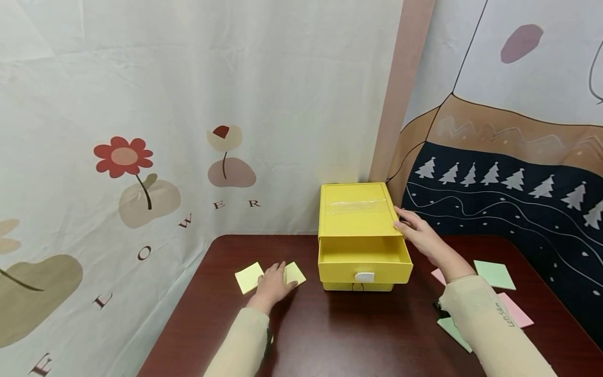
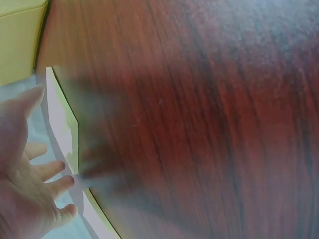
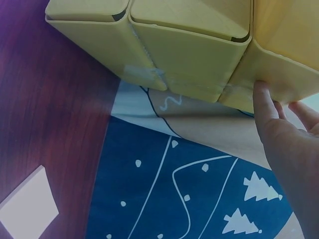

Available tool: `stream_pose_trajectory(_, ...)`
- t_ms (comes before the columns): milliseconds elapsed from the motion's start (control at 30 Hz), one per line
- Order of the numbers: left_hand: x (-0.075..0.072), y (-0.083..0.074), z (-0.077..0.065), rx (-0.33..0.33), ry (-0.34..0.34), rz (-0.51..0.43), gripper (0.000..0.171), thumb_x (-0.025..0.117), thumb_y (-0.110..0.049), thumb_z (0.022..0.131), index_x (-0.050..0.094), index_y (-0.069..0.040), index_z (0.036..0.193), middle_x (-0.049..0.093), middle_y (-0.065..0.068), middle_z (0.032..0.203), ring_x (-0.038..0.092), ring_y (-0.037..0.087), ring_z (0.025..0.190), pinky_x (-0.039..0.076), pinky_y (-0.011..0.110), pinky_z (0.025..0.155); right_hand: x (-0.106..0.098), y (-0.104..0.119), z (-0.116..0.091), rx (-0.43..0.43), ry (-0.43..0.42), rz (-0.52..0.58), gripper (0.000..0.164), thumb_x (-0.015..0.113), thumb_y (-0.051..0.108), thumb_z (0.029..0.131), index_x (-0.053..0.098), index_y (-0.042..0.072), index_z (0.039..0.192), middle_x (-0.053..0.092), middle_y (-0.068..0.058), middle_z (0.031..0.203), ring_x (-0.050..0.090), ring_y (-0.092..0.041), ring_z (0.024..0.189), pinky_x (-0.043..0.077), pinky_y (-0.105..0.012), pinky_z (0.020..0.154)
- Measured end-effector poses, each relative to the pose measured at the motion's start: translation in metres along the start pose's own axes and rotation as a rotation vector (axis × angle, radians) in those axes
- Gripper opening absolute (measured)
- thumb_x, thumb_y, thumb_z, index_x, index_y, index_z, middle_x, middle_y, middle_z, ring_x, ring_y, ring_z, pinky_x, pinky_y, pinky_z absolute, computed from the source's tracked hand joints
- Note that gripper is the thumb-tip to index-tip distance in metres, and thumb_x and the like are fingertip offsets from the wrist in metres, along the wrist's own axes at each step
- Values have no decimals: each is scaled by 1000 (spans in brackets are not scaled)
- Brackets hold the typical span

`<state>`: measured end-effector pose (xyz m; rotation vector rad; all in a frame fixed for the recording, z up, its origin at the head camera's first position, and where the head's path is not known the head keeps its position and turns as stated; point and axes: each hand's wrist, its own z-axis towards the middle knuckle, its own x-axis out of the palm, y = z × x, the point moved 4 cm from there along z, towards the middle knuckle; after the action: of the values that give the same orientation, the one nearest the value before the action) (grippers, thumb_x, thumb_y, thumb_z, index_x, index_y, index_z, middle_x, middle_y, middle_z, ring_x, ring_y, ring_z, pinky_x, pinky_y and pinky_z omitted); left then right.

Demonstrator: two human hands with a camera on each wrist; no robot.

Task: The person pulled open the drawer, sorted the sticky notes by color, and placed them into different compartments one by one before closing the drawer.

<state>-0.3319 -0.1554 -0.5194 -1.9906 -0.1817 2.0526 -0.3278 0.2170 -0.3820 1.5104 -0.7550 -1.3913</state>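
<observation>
A yellow drawer box (image 1: 357, 220) stands at the table's back, its top drawer (image 1: 346, 272) pulled out and showing a bare interior and a white pull tab (image 1: 365, 277). Against the box's upper right edge rest the straight fingers of my right hand (image 1: 426, 242); the right wrist view shows the fingertips at the box's side (image 3: 189, 64). My left hand (image 1: 272, 287) reaches over two pale yellow sticky-note pads, one on its left (image 1: 247, 278) and one on its right (image 1: 295, 274). Its fingers are spread and relaxed, close beside the right pad (image 2: 64, 119) in the left wrist view.
Green sticky-note pads (image 1: 494, 275) (image 1: 455, 335) and pink ones (image 1: 515, 310) lie on the table's right side, partly behind the right sleeve (image 1: 490, 319). A small black object (image 1: 440, 310) shows beside that sleeve. A printed curtain (image 1: 282, 104) hangs behind the dark red table (image 1: 363, 335).
</observation>
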Motion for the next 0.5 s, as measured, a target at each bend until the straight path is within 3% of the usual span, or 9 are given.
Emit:
stream_pose_trajectory(267,1,-1,-2,19,2,37,82,65,-52,70,41,-2,130,43,18,126,40,36,114,31,56,87,0,-1,1,-11,-4,-6,66,45,45,88,19,15,141,9,-13,144,29,-35,122,28,-51,95)
stream_pose_trajectory(500,-1,-2,-5,44,-56,61,79,70,-48,66,47,-2,125,48,17,119,44,35,107,34,53,83,0,-1,1,-4,-2,-2,66,45,45,88,19,16,141,10,-13,144,28,-35,122,28,-51,95)
